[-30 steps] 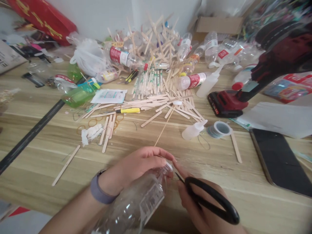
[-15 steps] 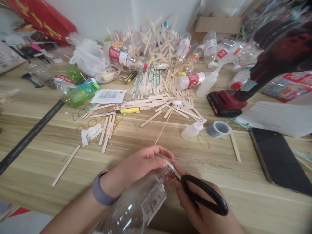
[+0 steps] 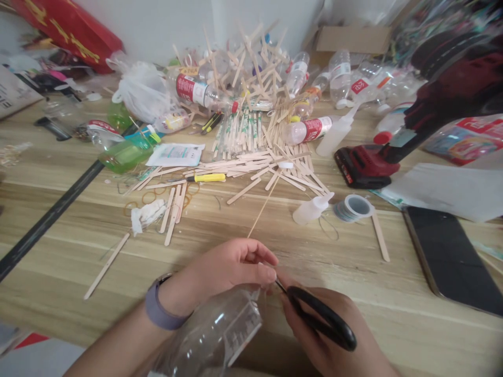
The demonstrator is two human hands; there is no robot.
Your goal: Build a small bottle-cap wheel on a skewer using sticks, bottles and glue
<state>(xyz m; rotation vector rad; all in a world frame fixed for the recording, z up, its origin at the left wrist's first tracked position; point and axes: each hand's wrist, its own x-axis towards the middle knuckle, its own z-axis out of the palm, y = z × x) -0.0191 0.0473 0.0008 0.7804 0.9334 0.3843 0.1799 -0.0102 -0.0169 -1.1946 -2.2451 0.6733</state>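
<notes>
Clear bottle (image 3: 206,330) slants, tapered end forward-right.

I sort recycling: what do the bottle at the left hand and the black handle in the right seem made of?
The bottle looks like glossy clear plastic: see-through, with bright highlights. The black handle seems smooth with a faint sheen, probably plastic, though coated metal is possible.

The wooden table (image 3: 212,225) before me is pale, with brown streaks running left to right. At its far side I see a grey-white wall (image 3: 165,26) in soft light; below the near left edge, a pale surface (image 3: 55,362) with red on it.
</notes>
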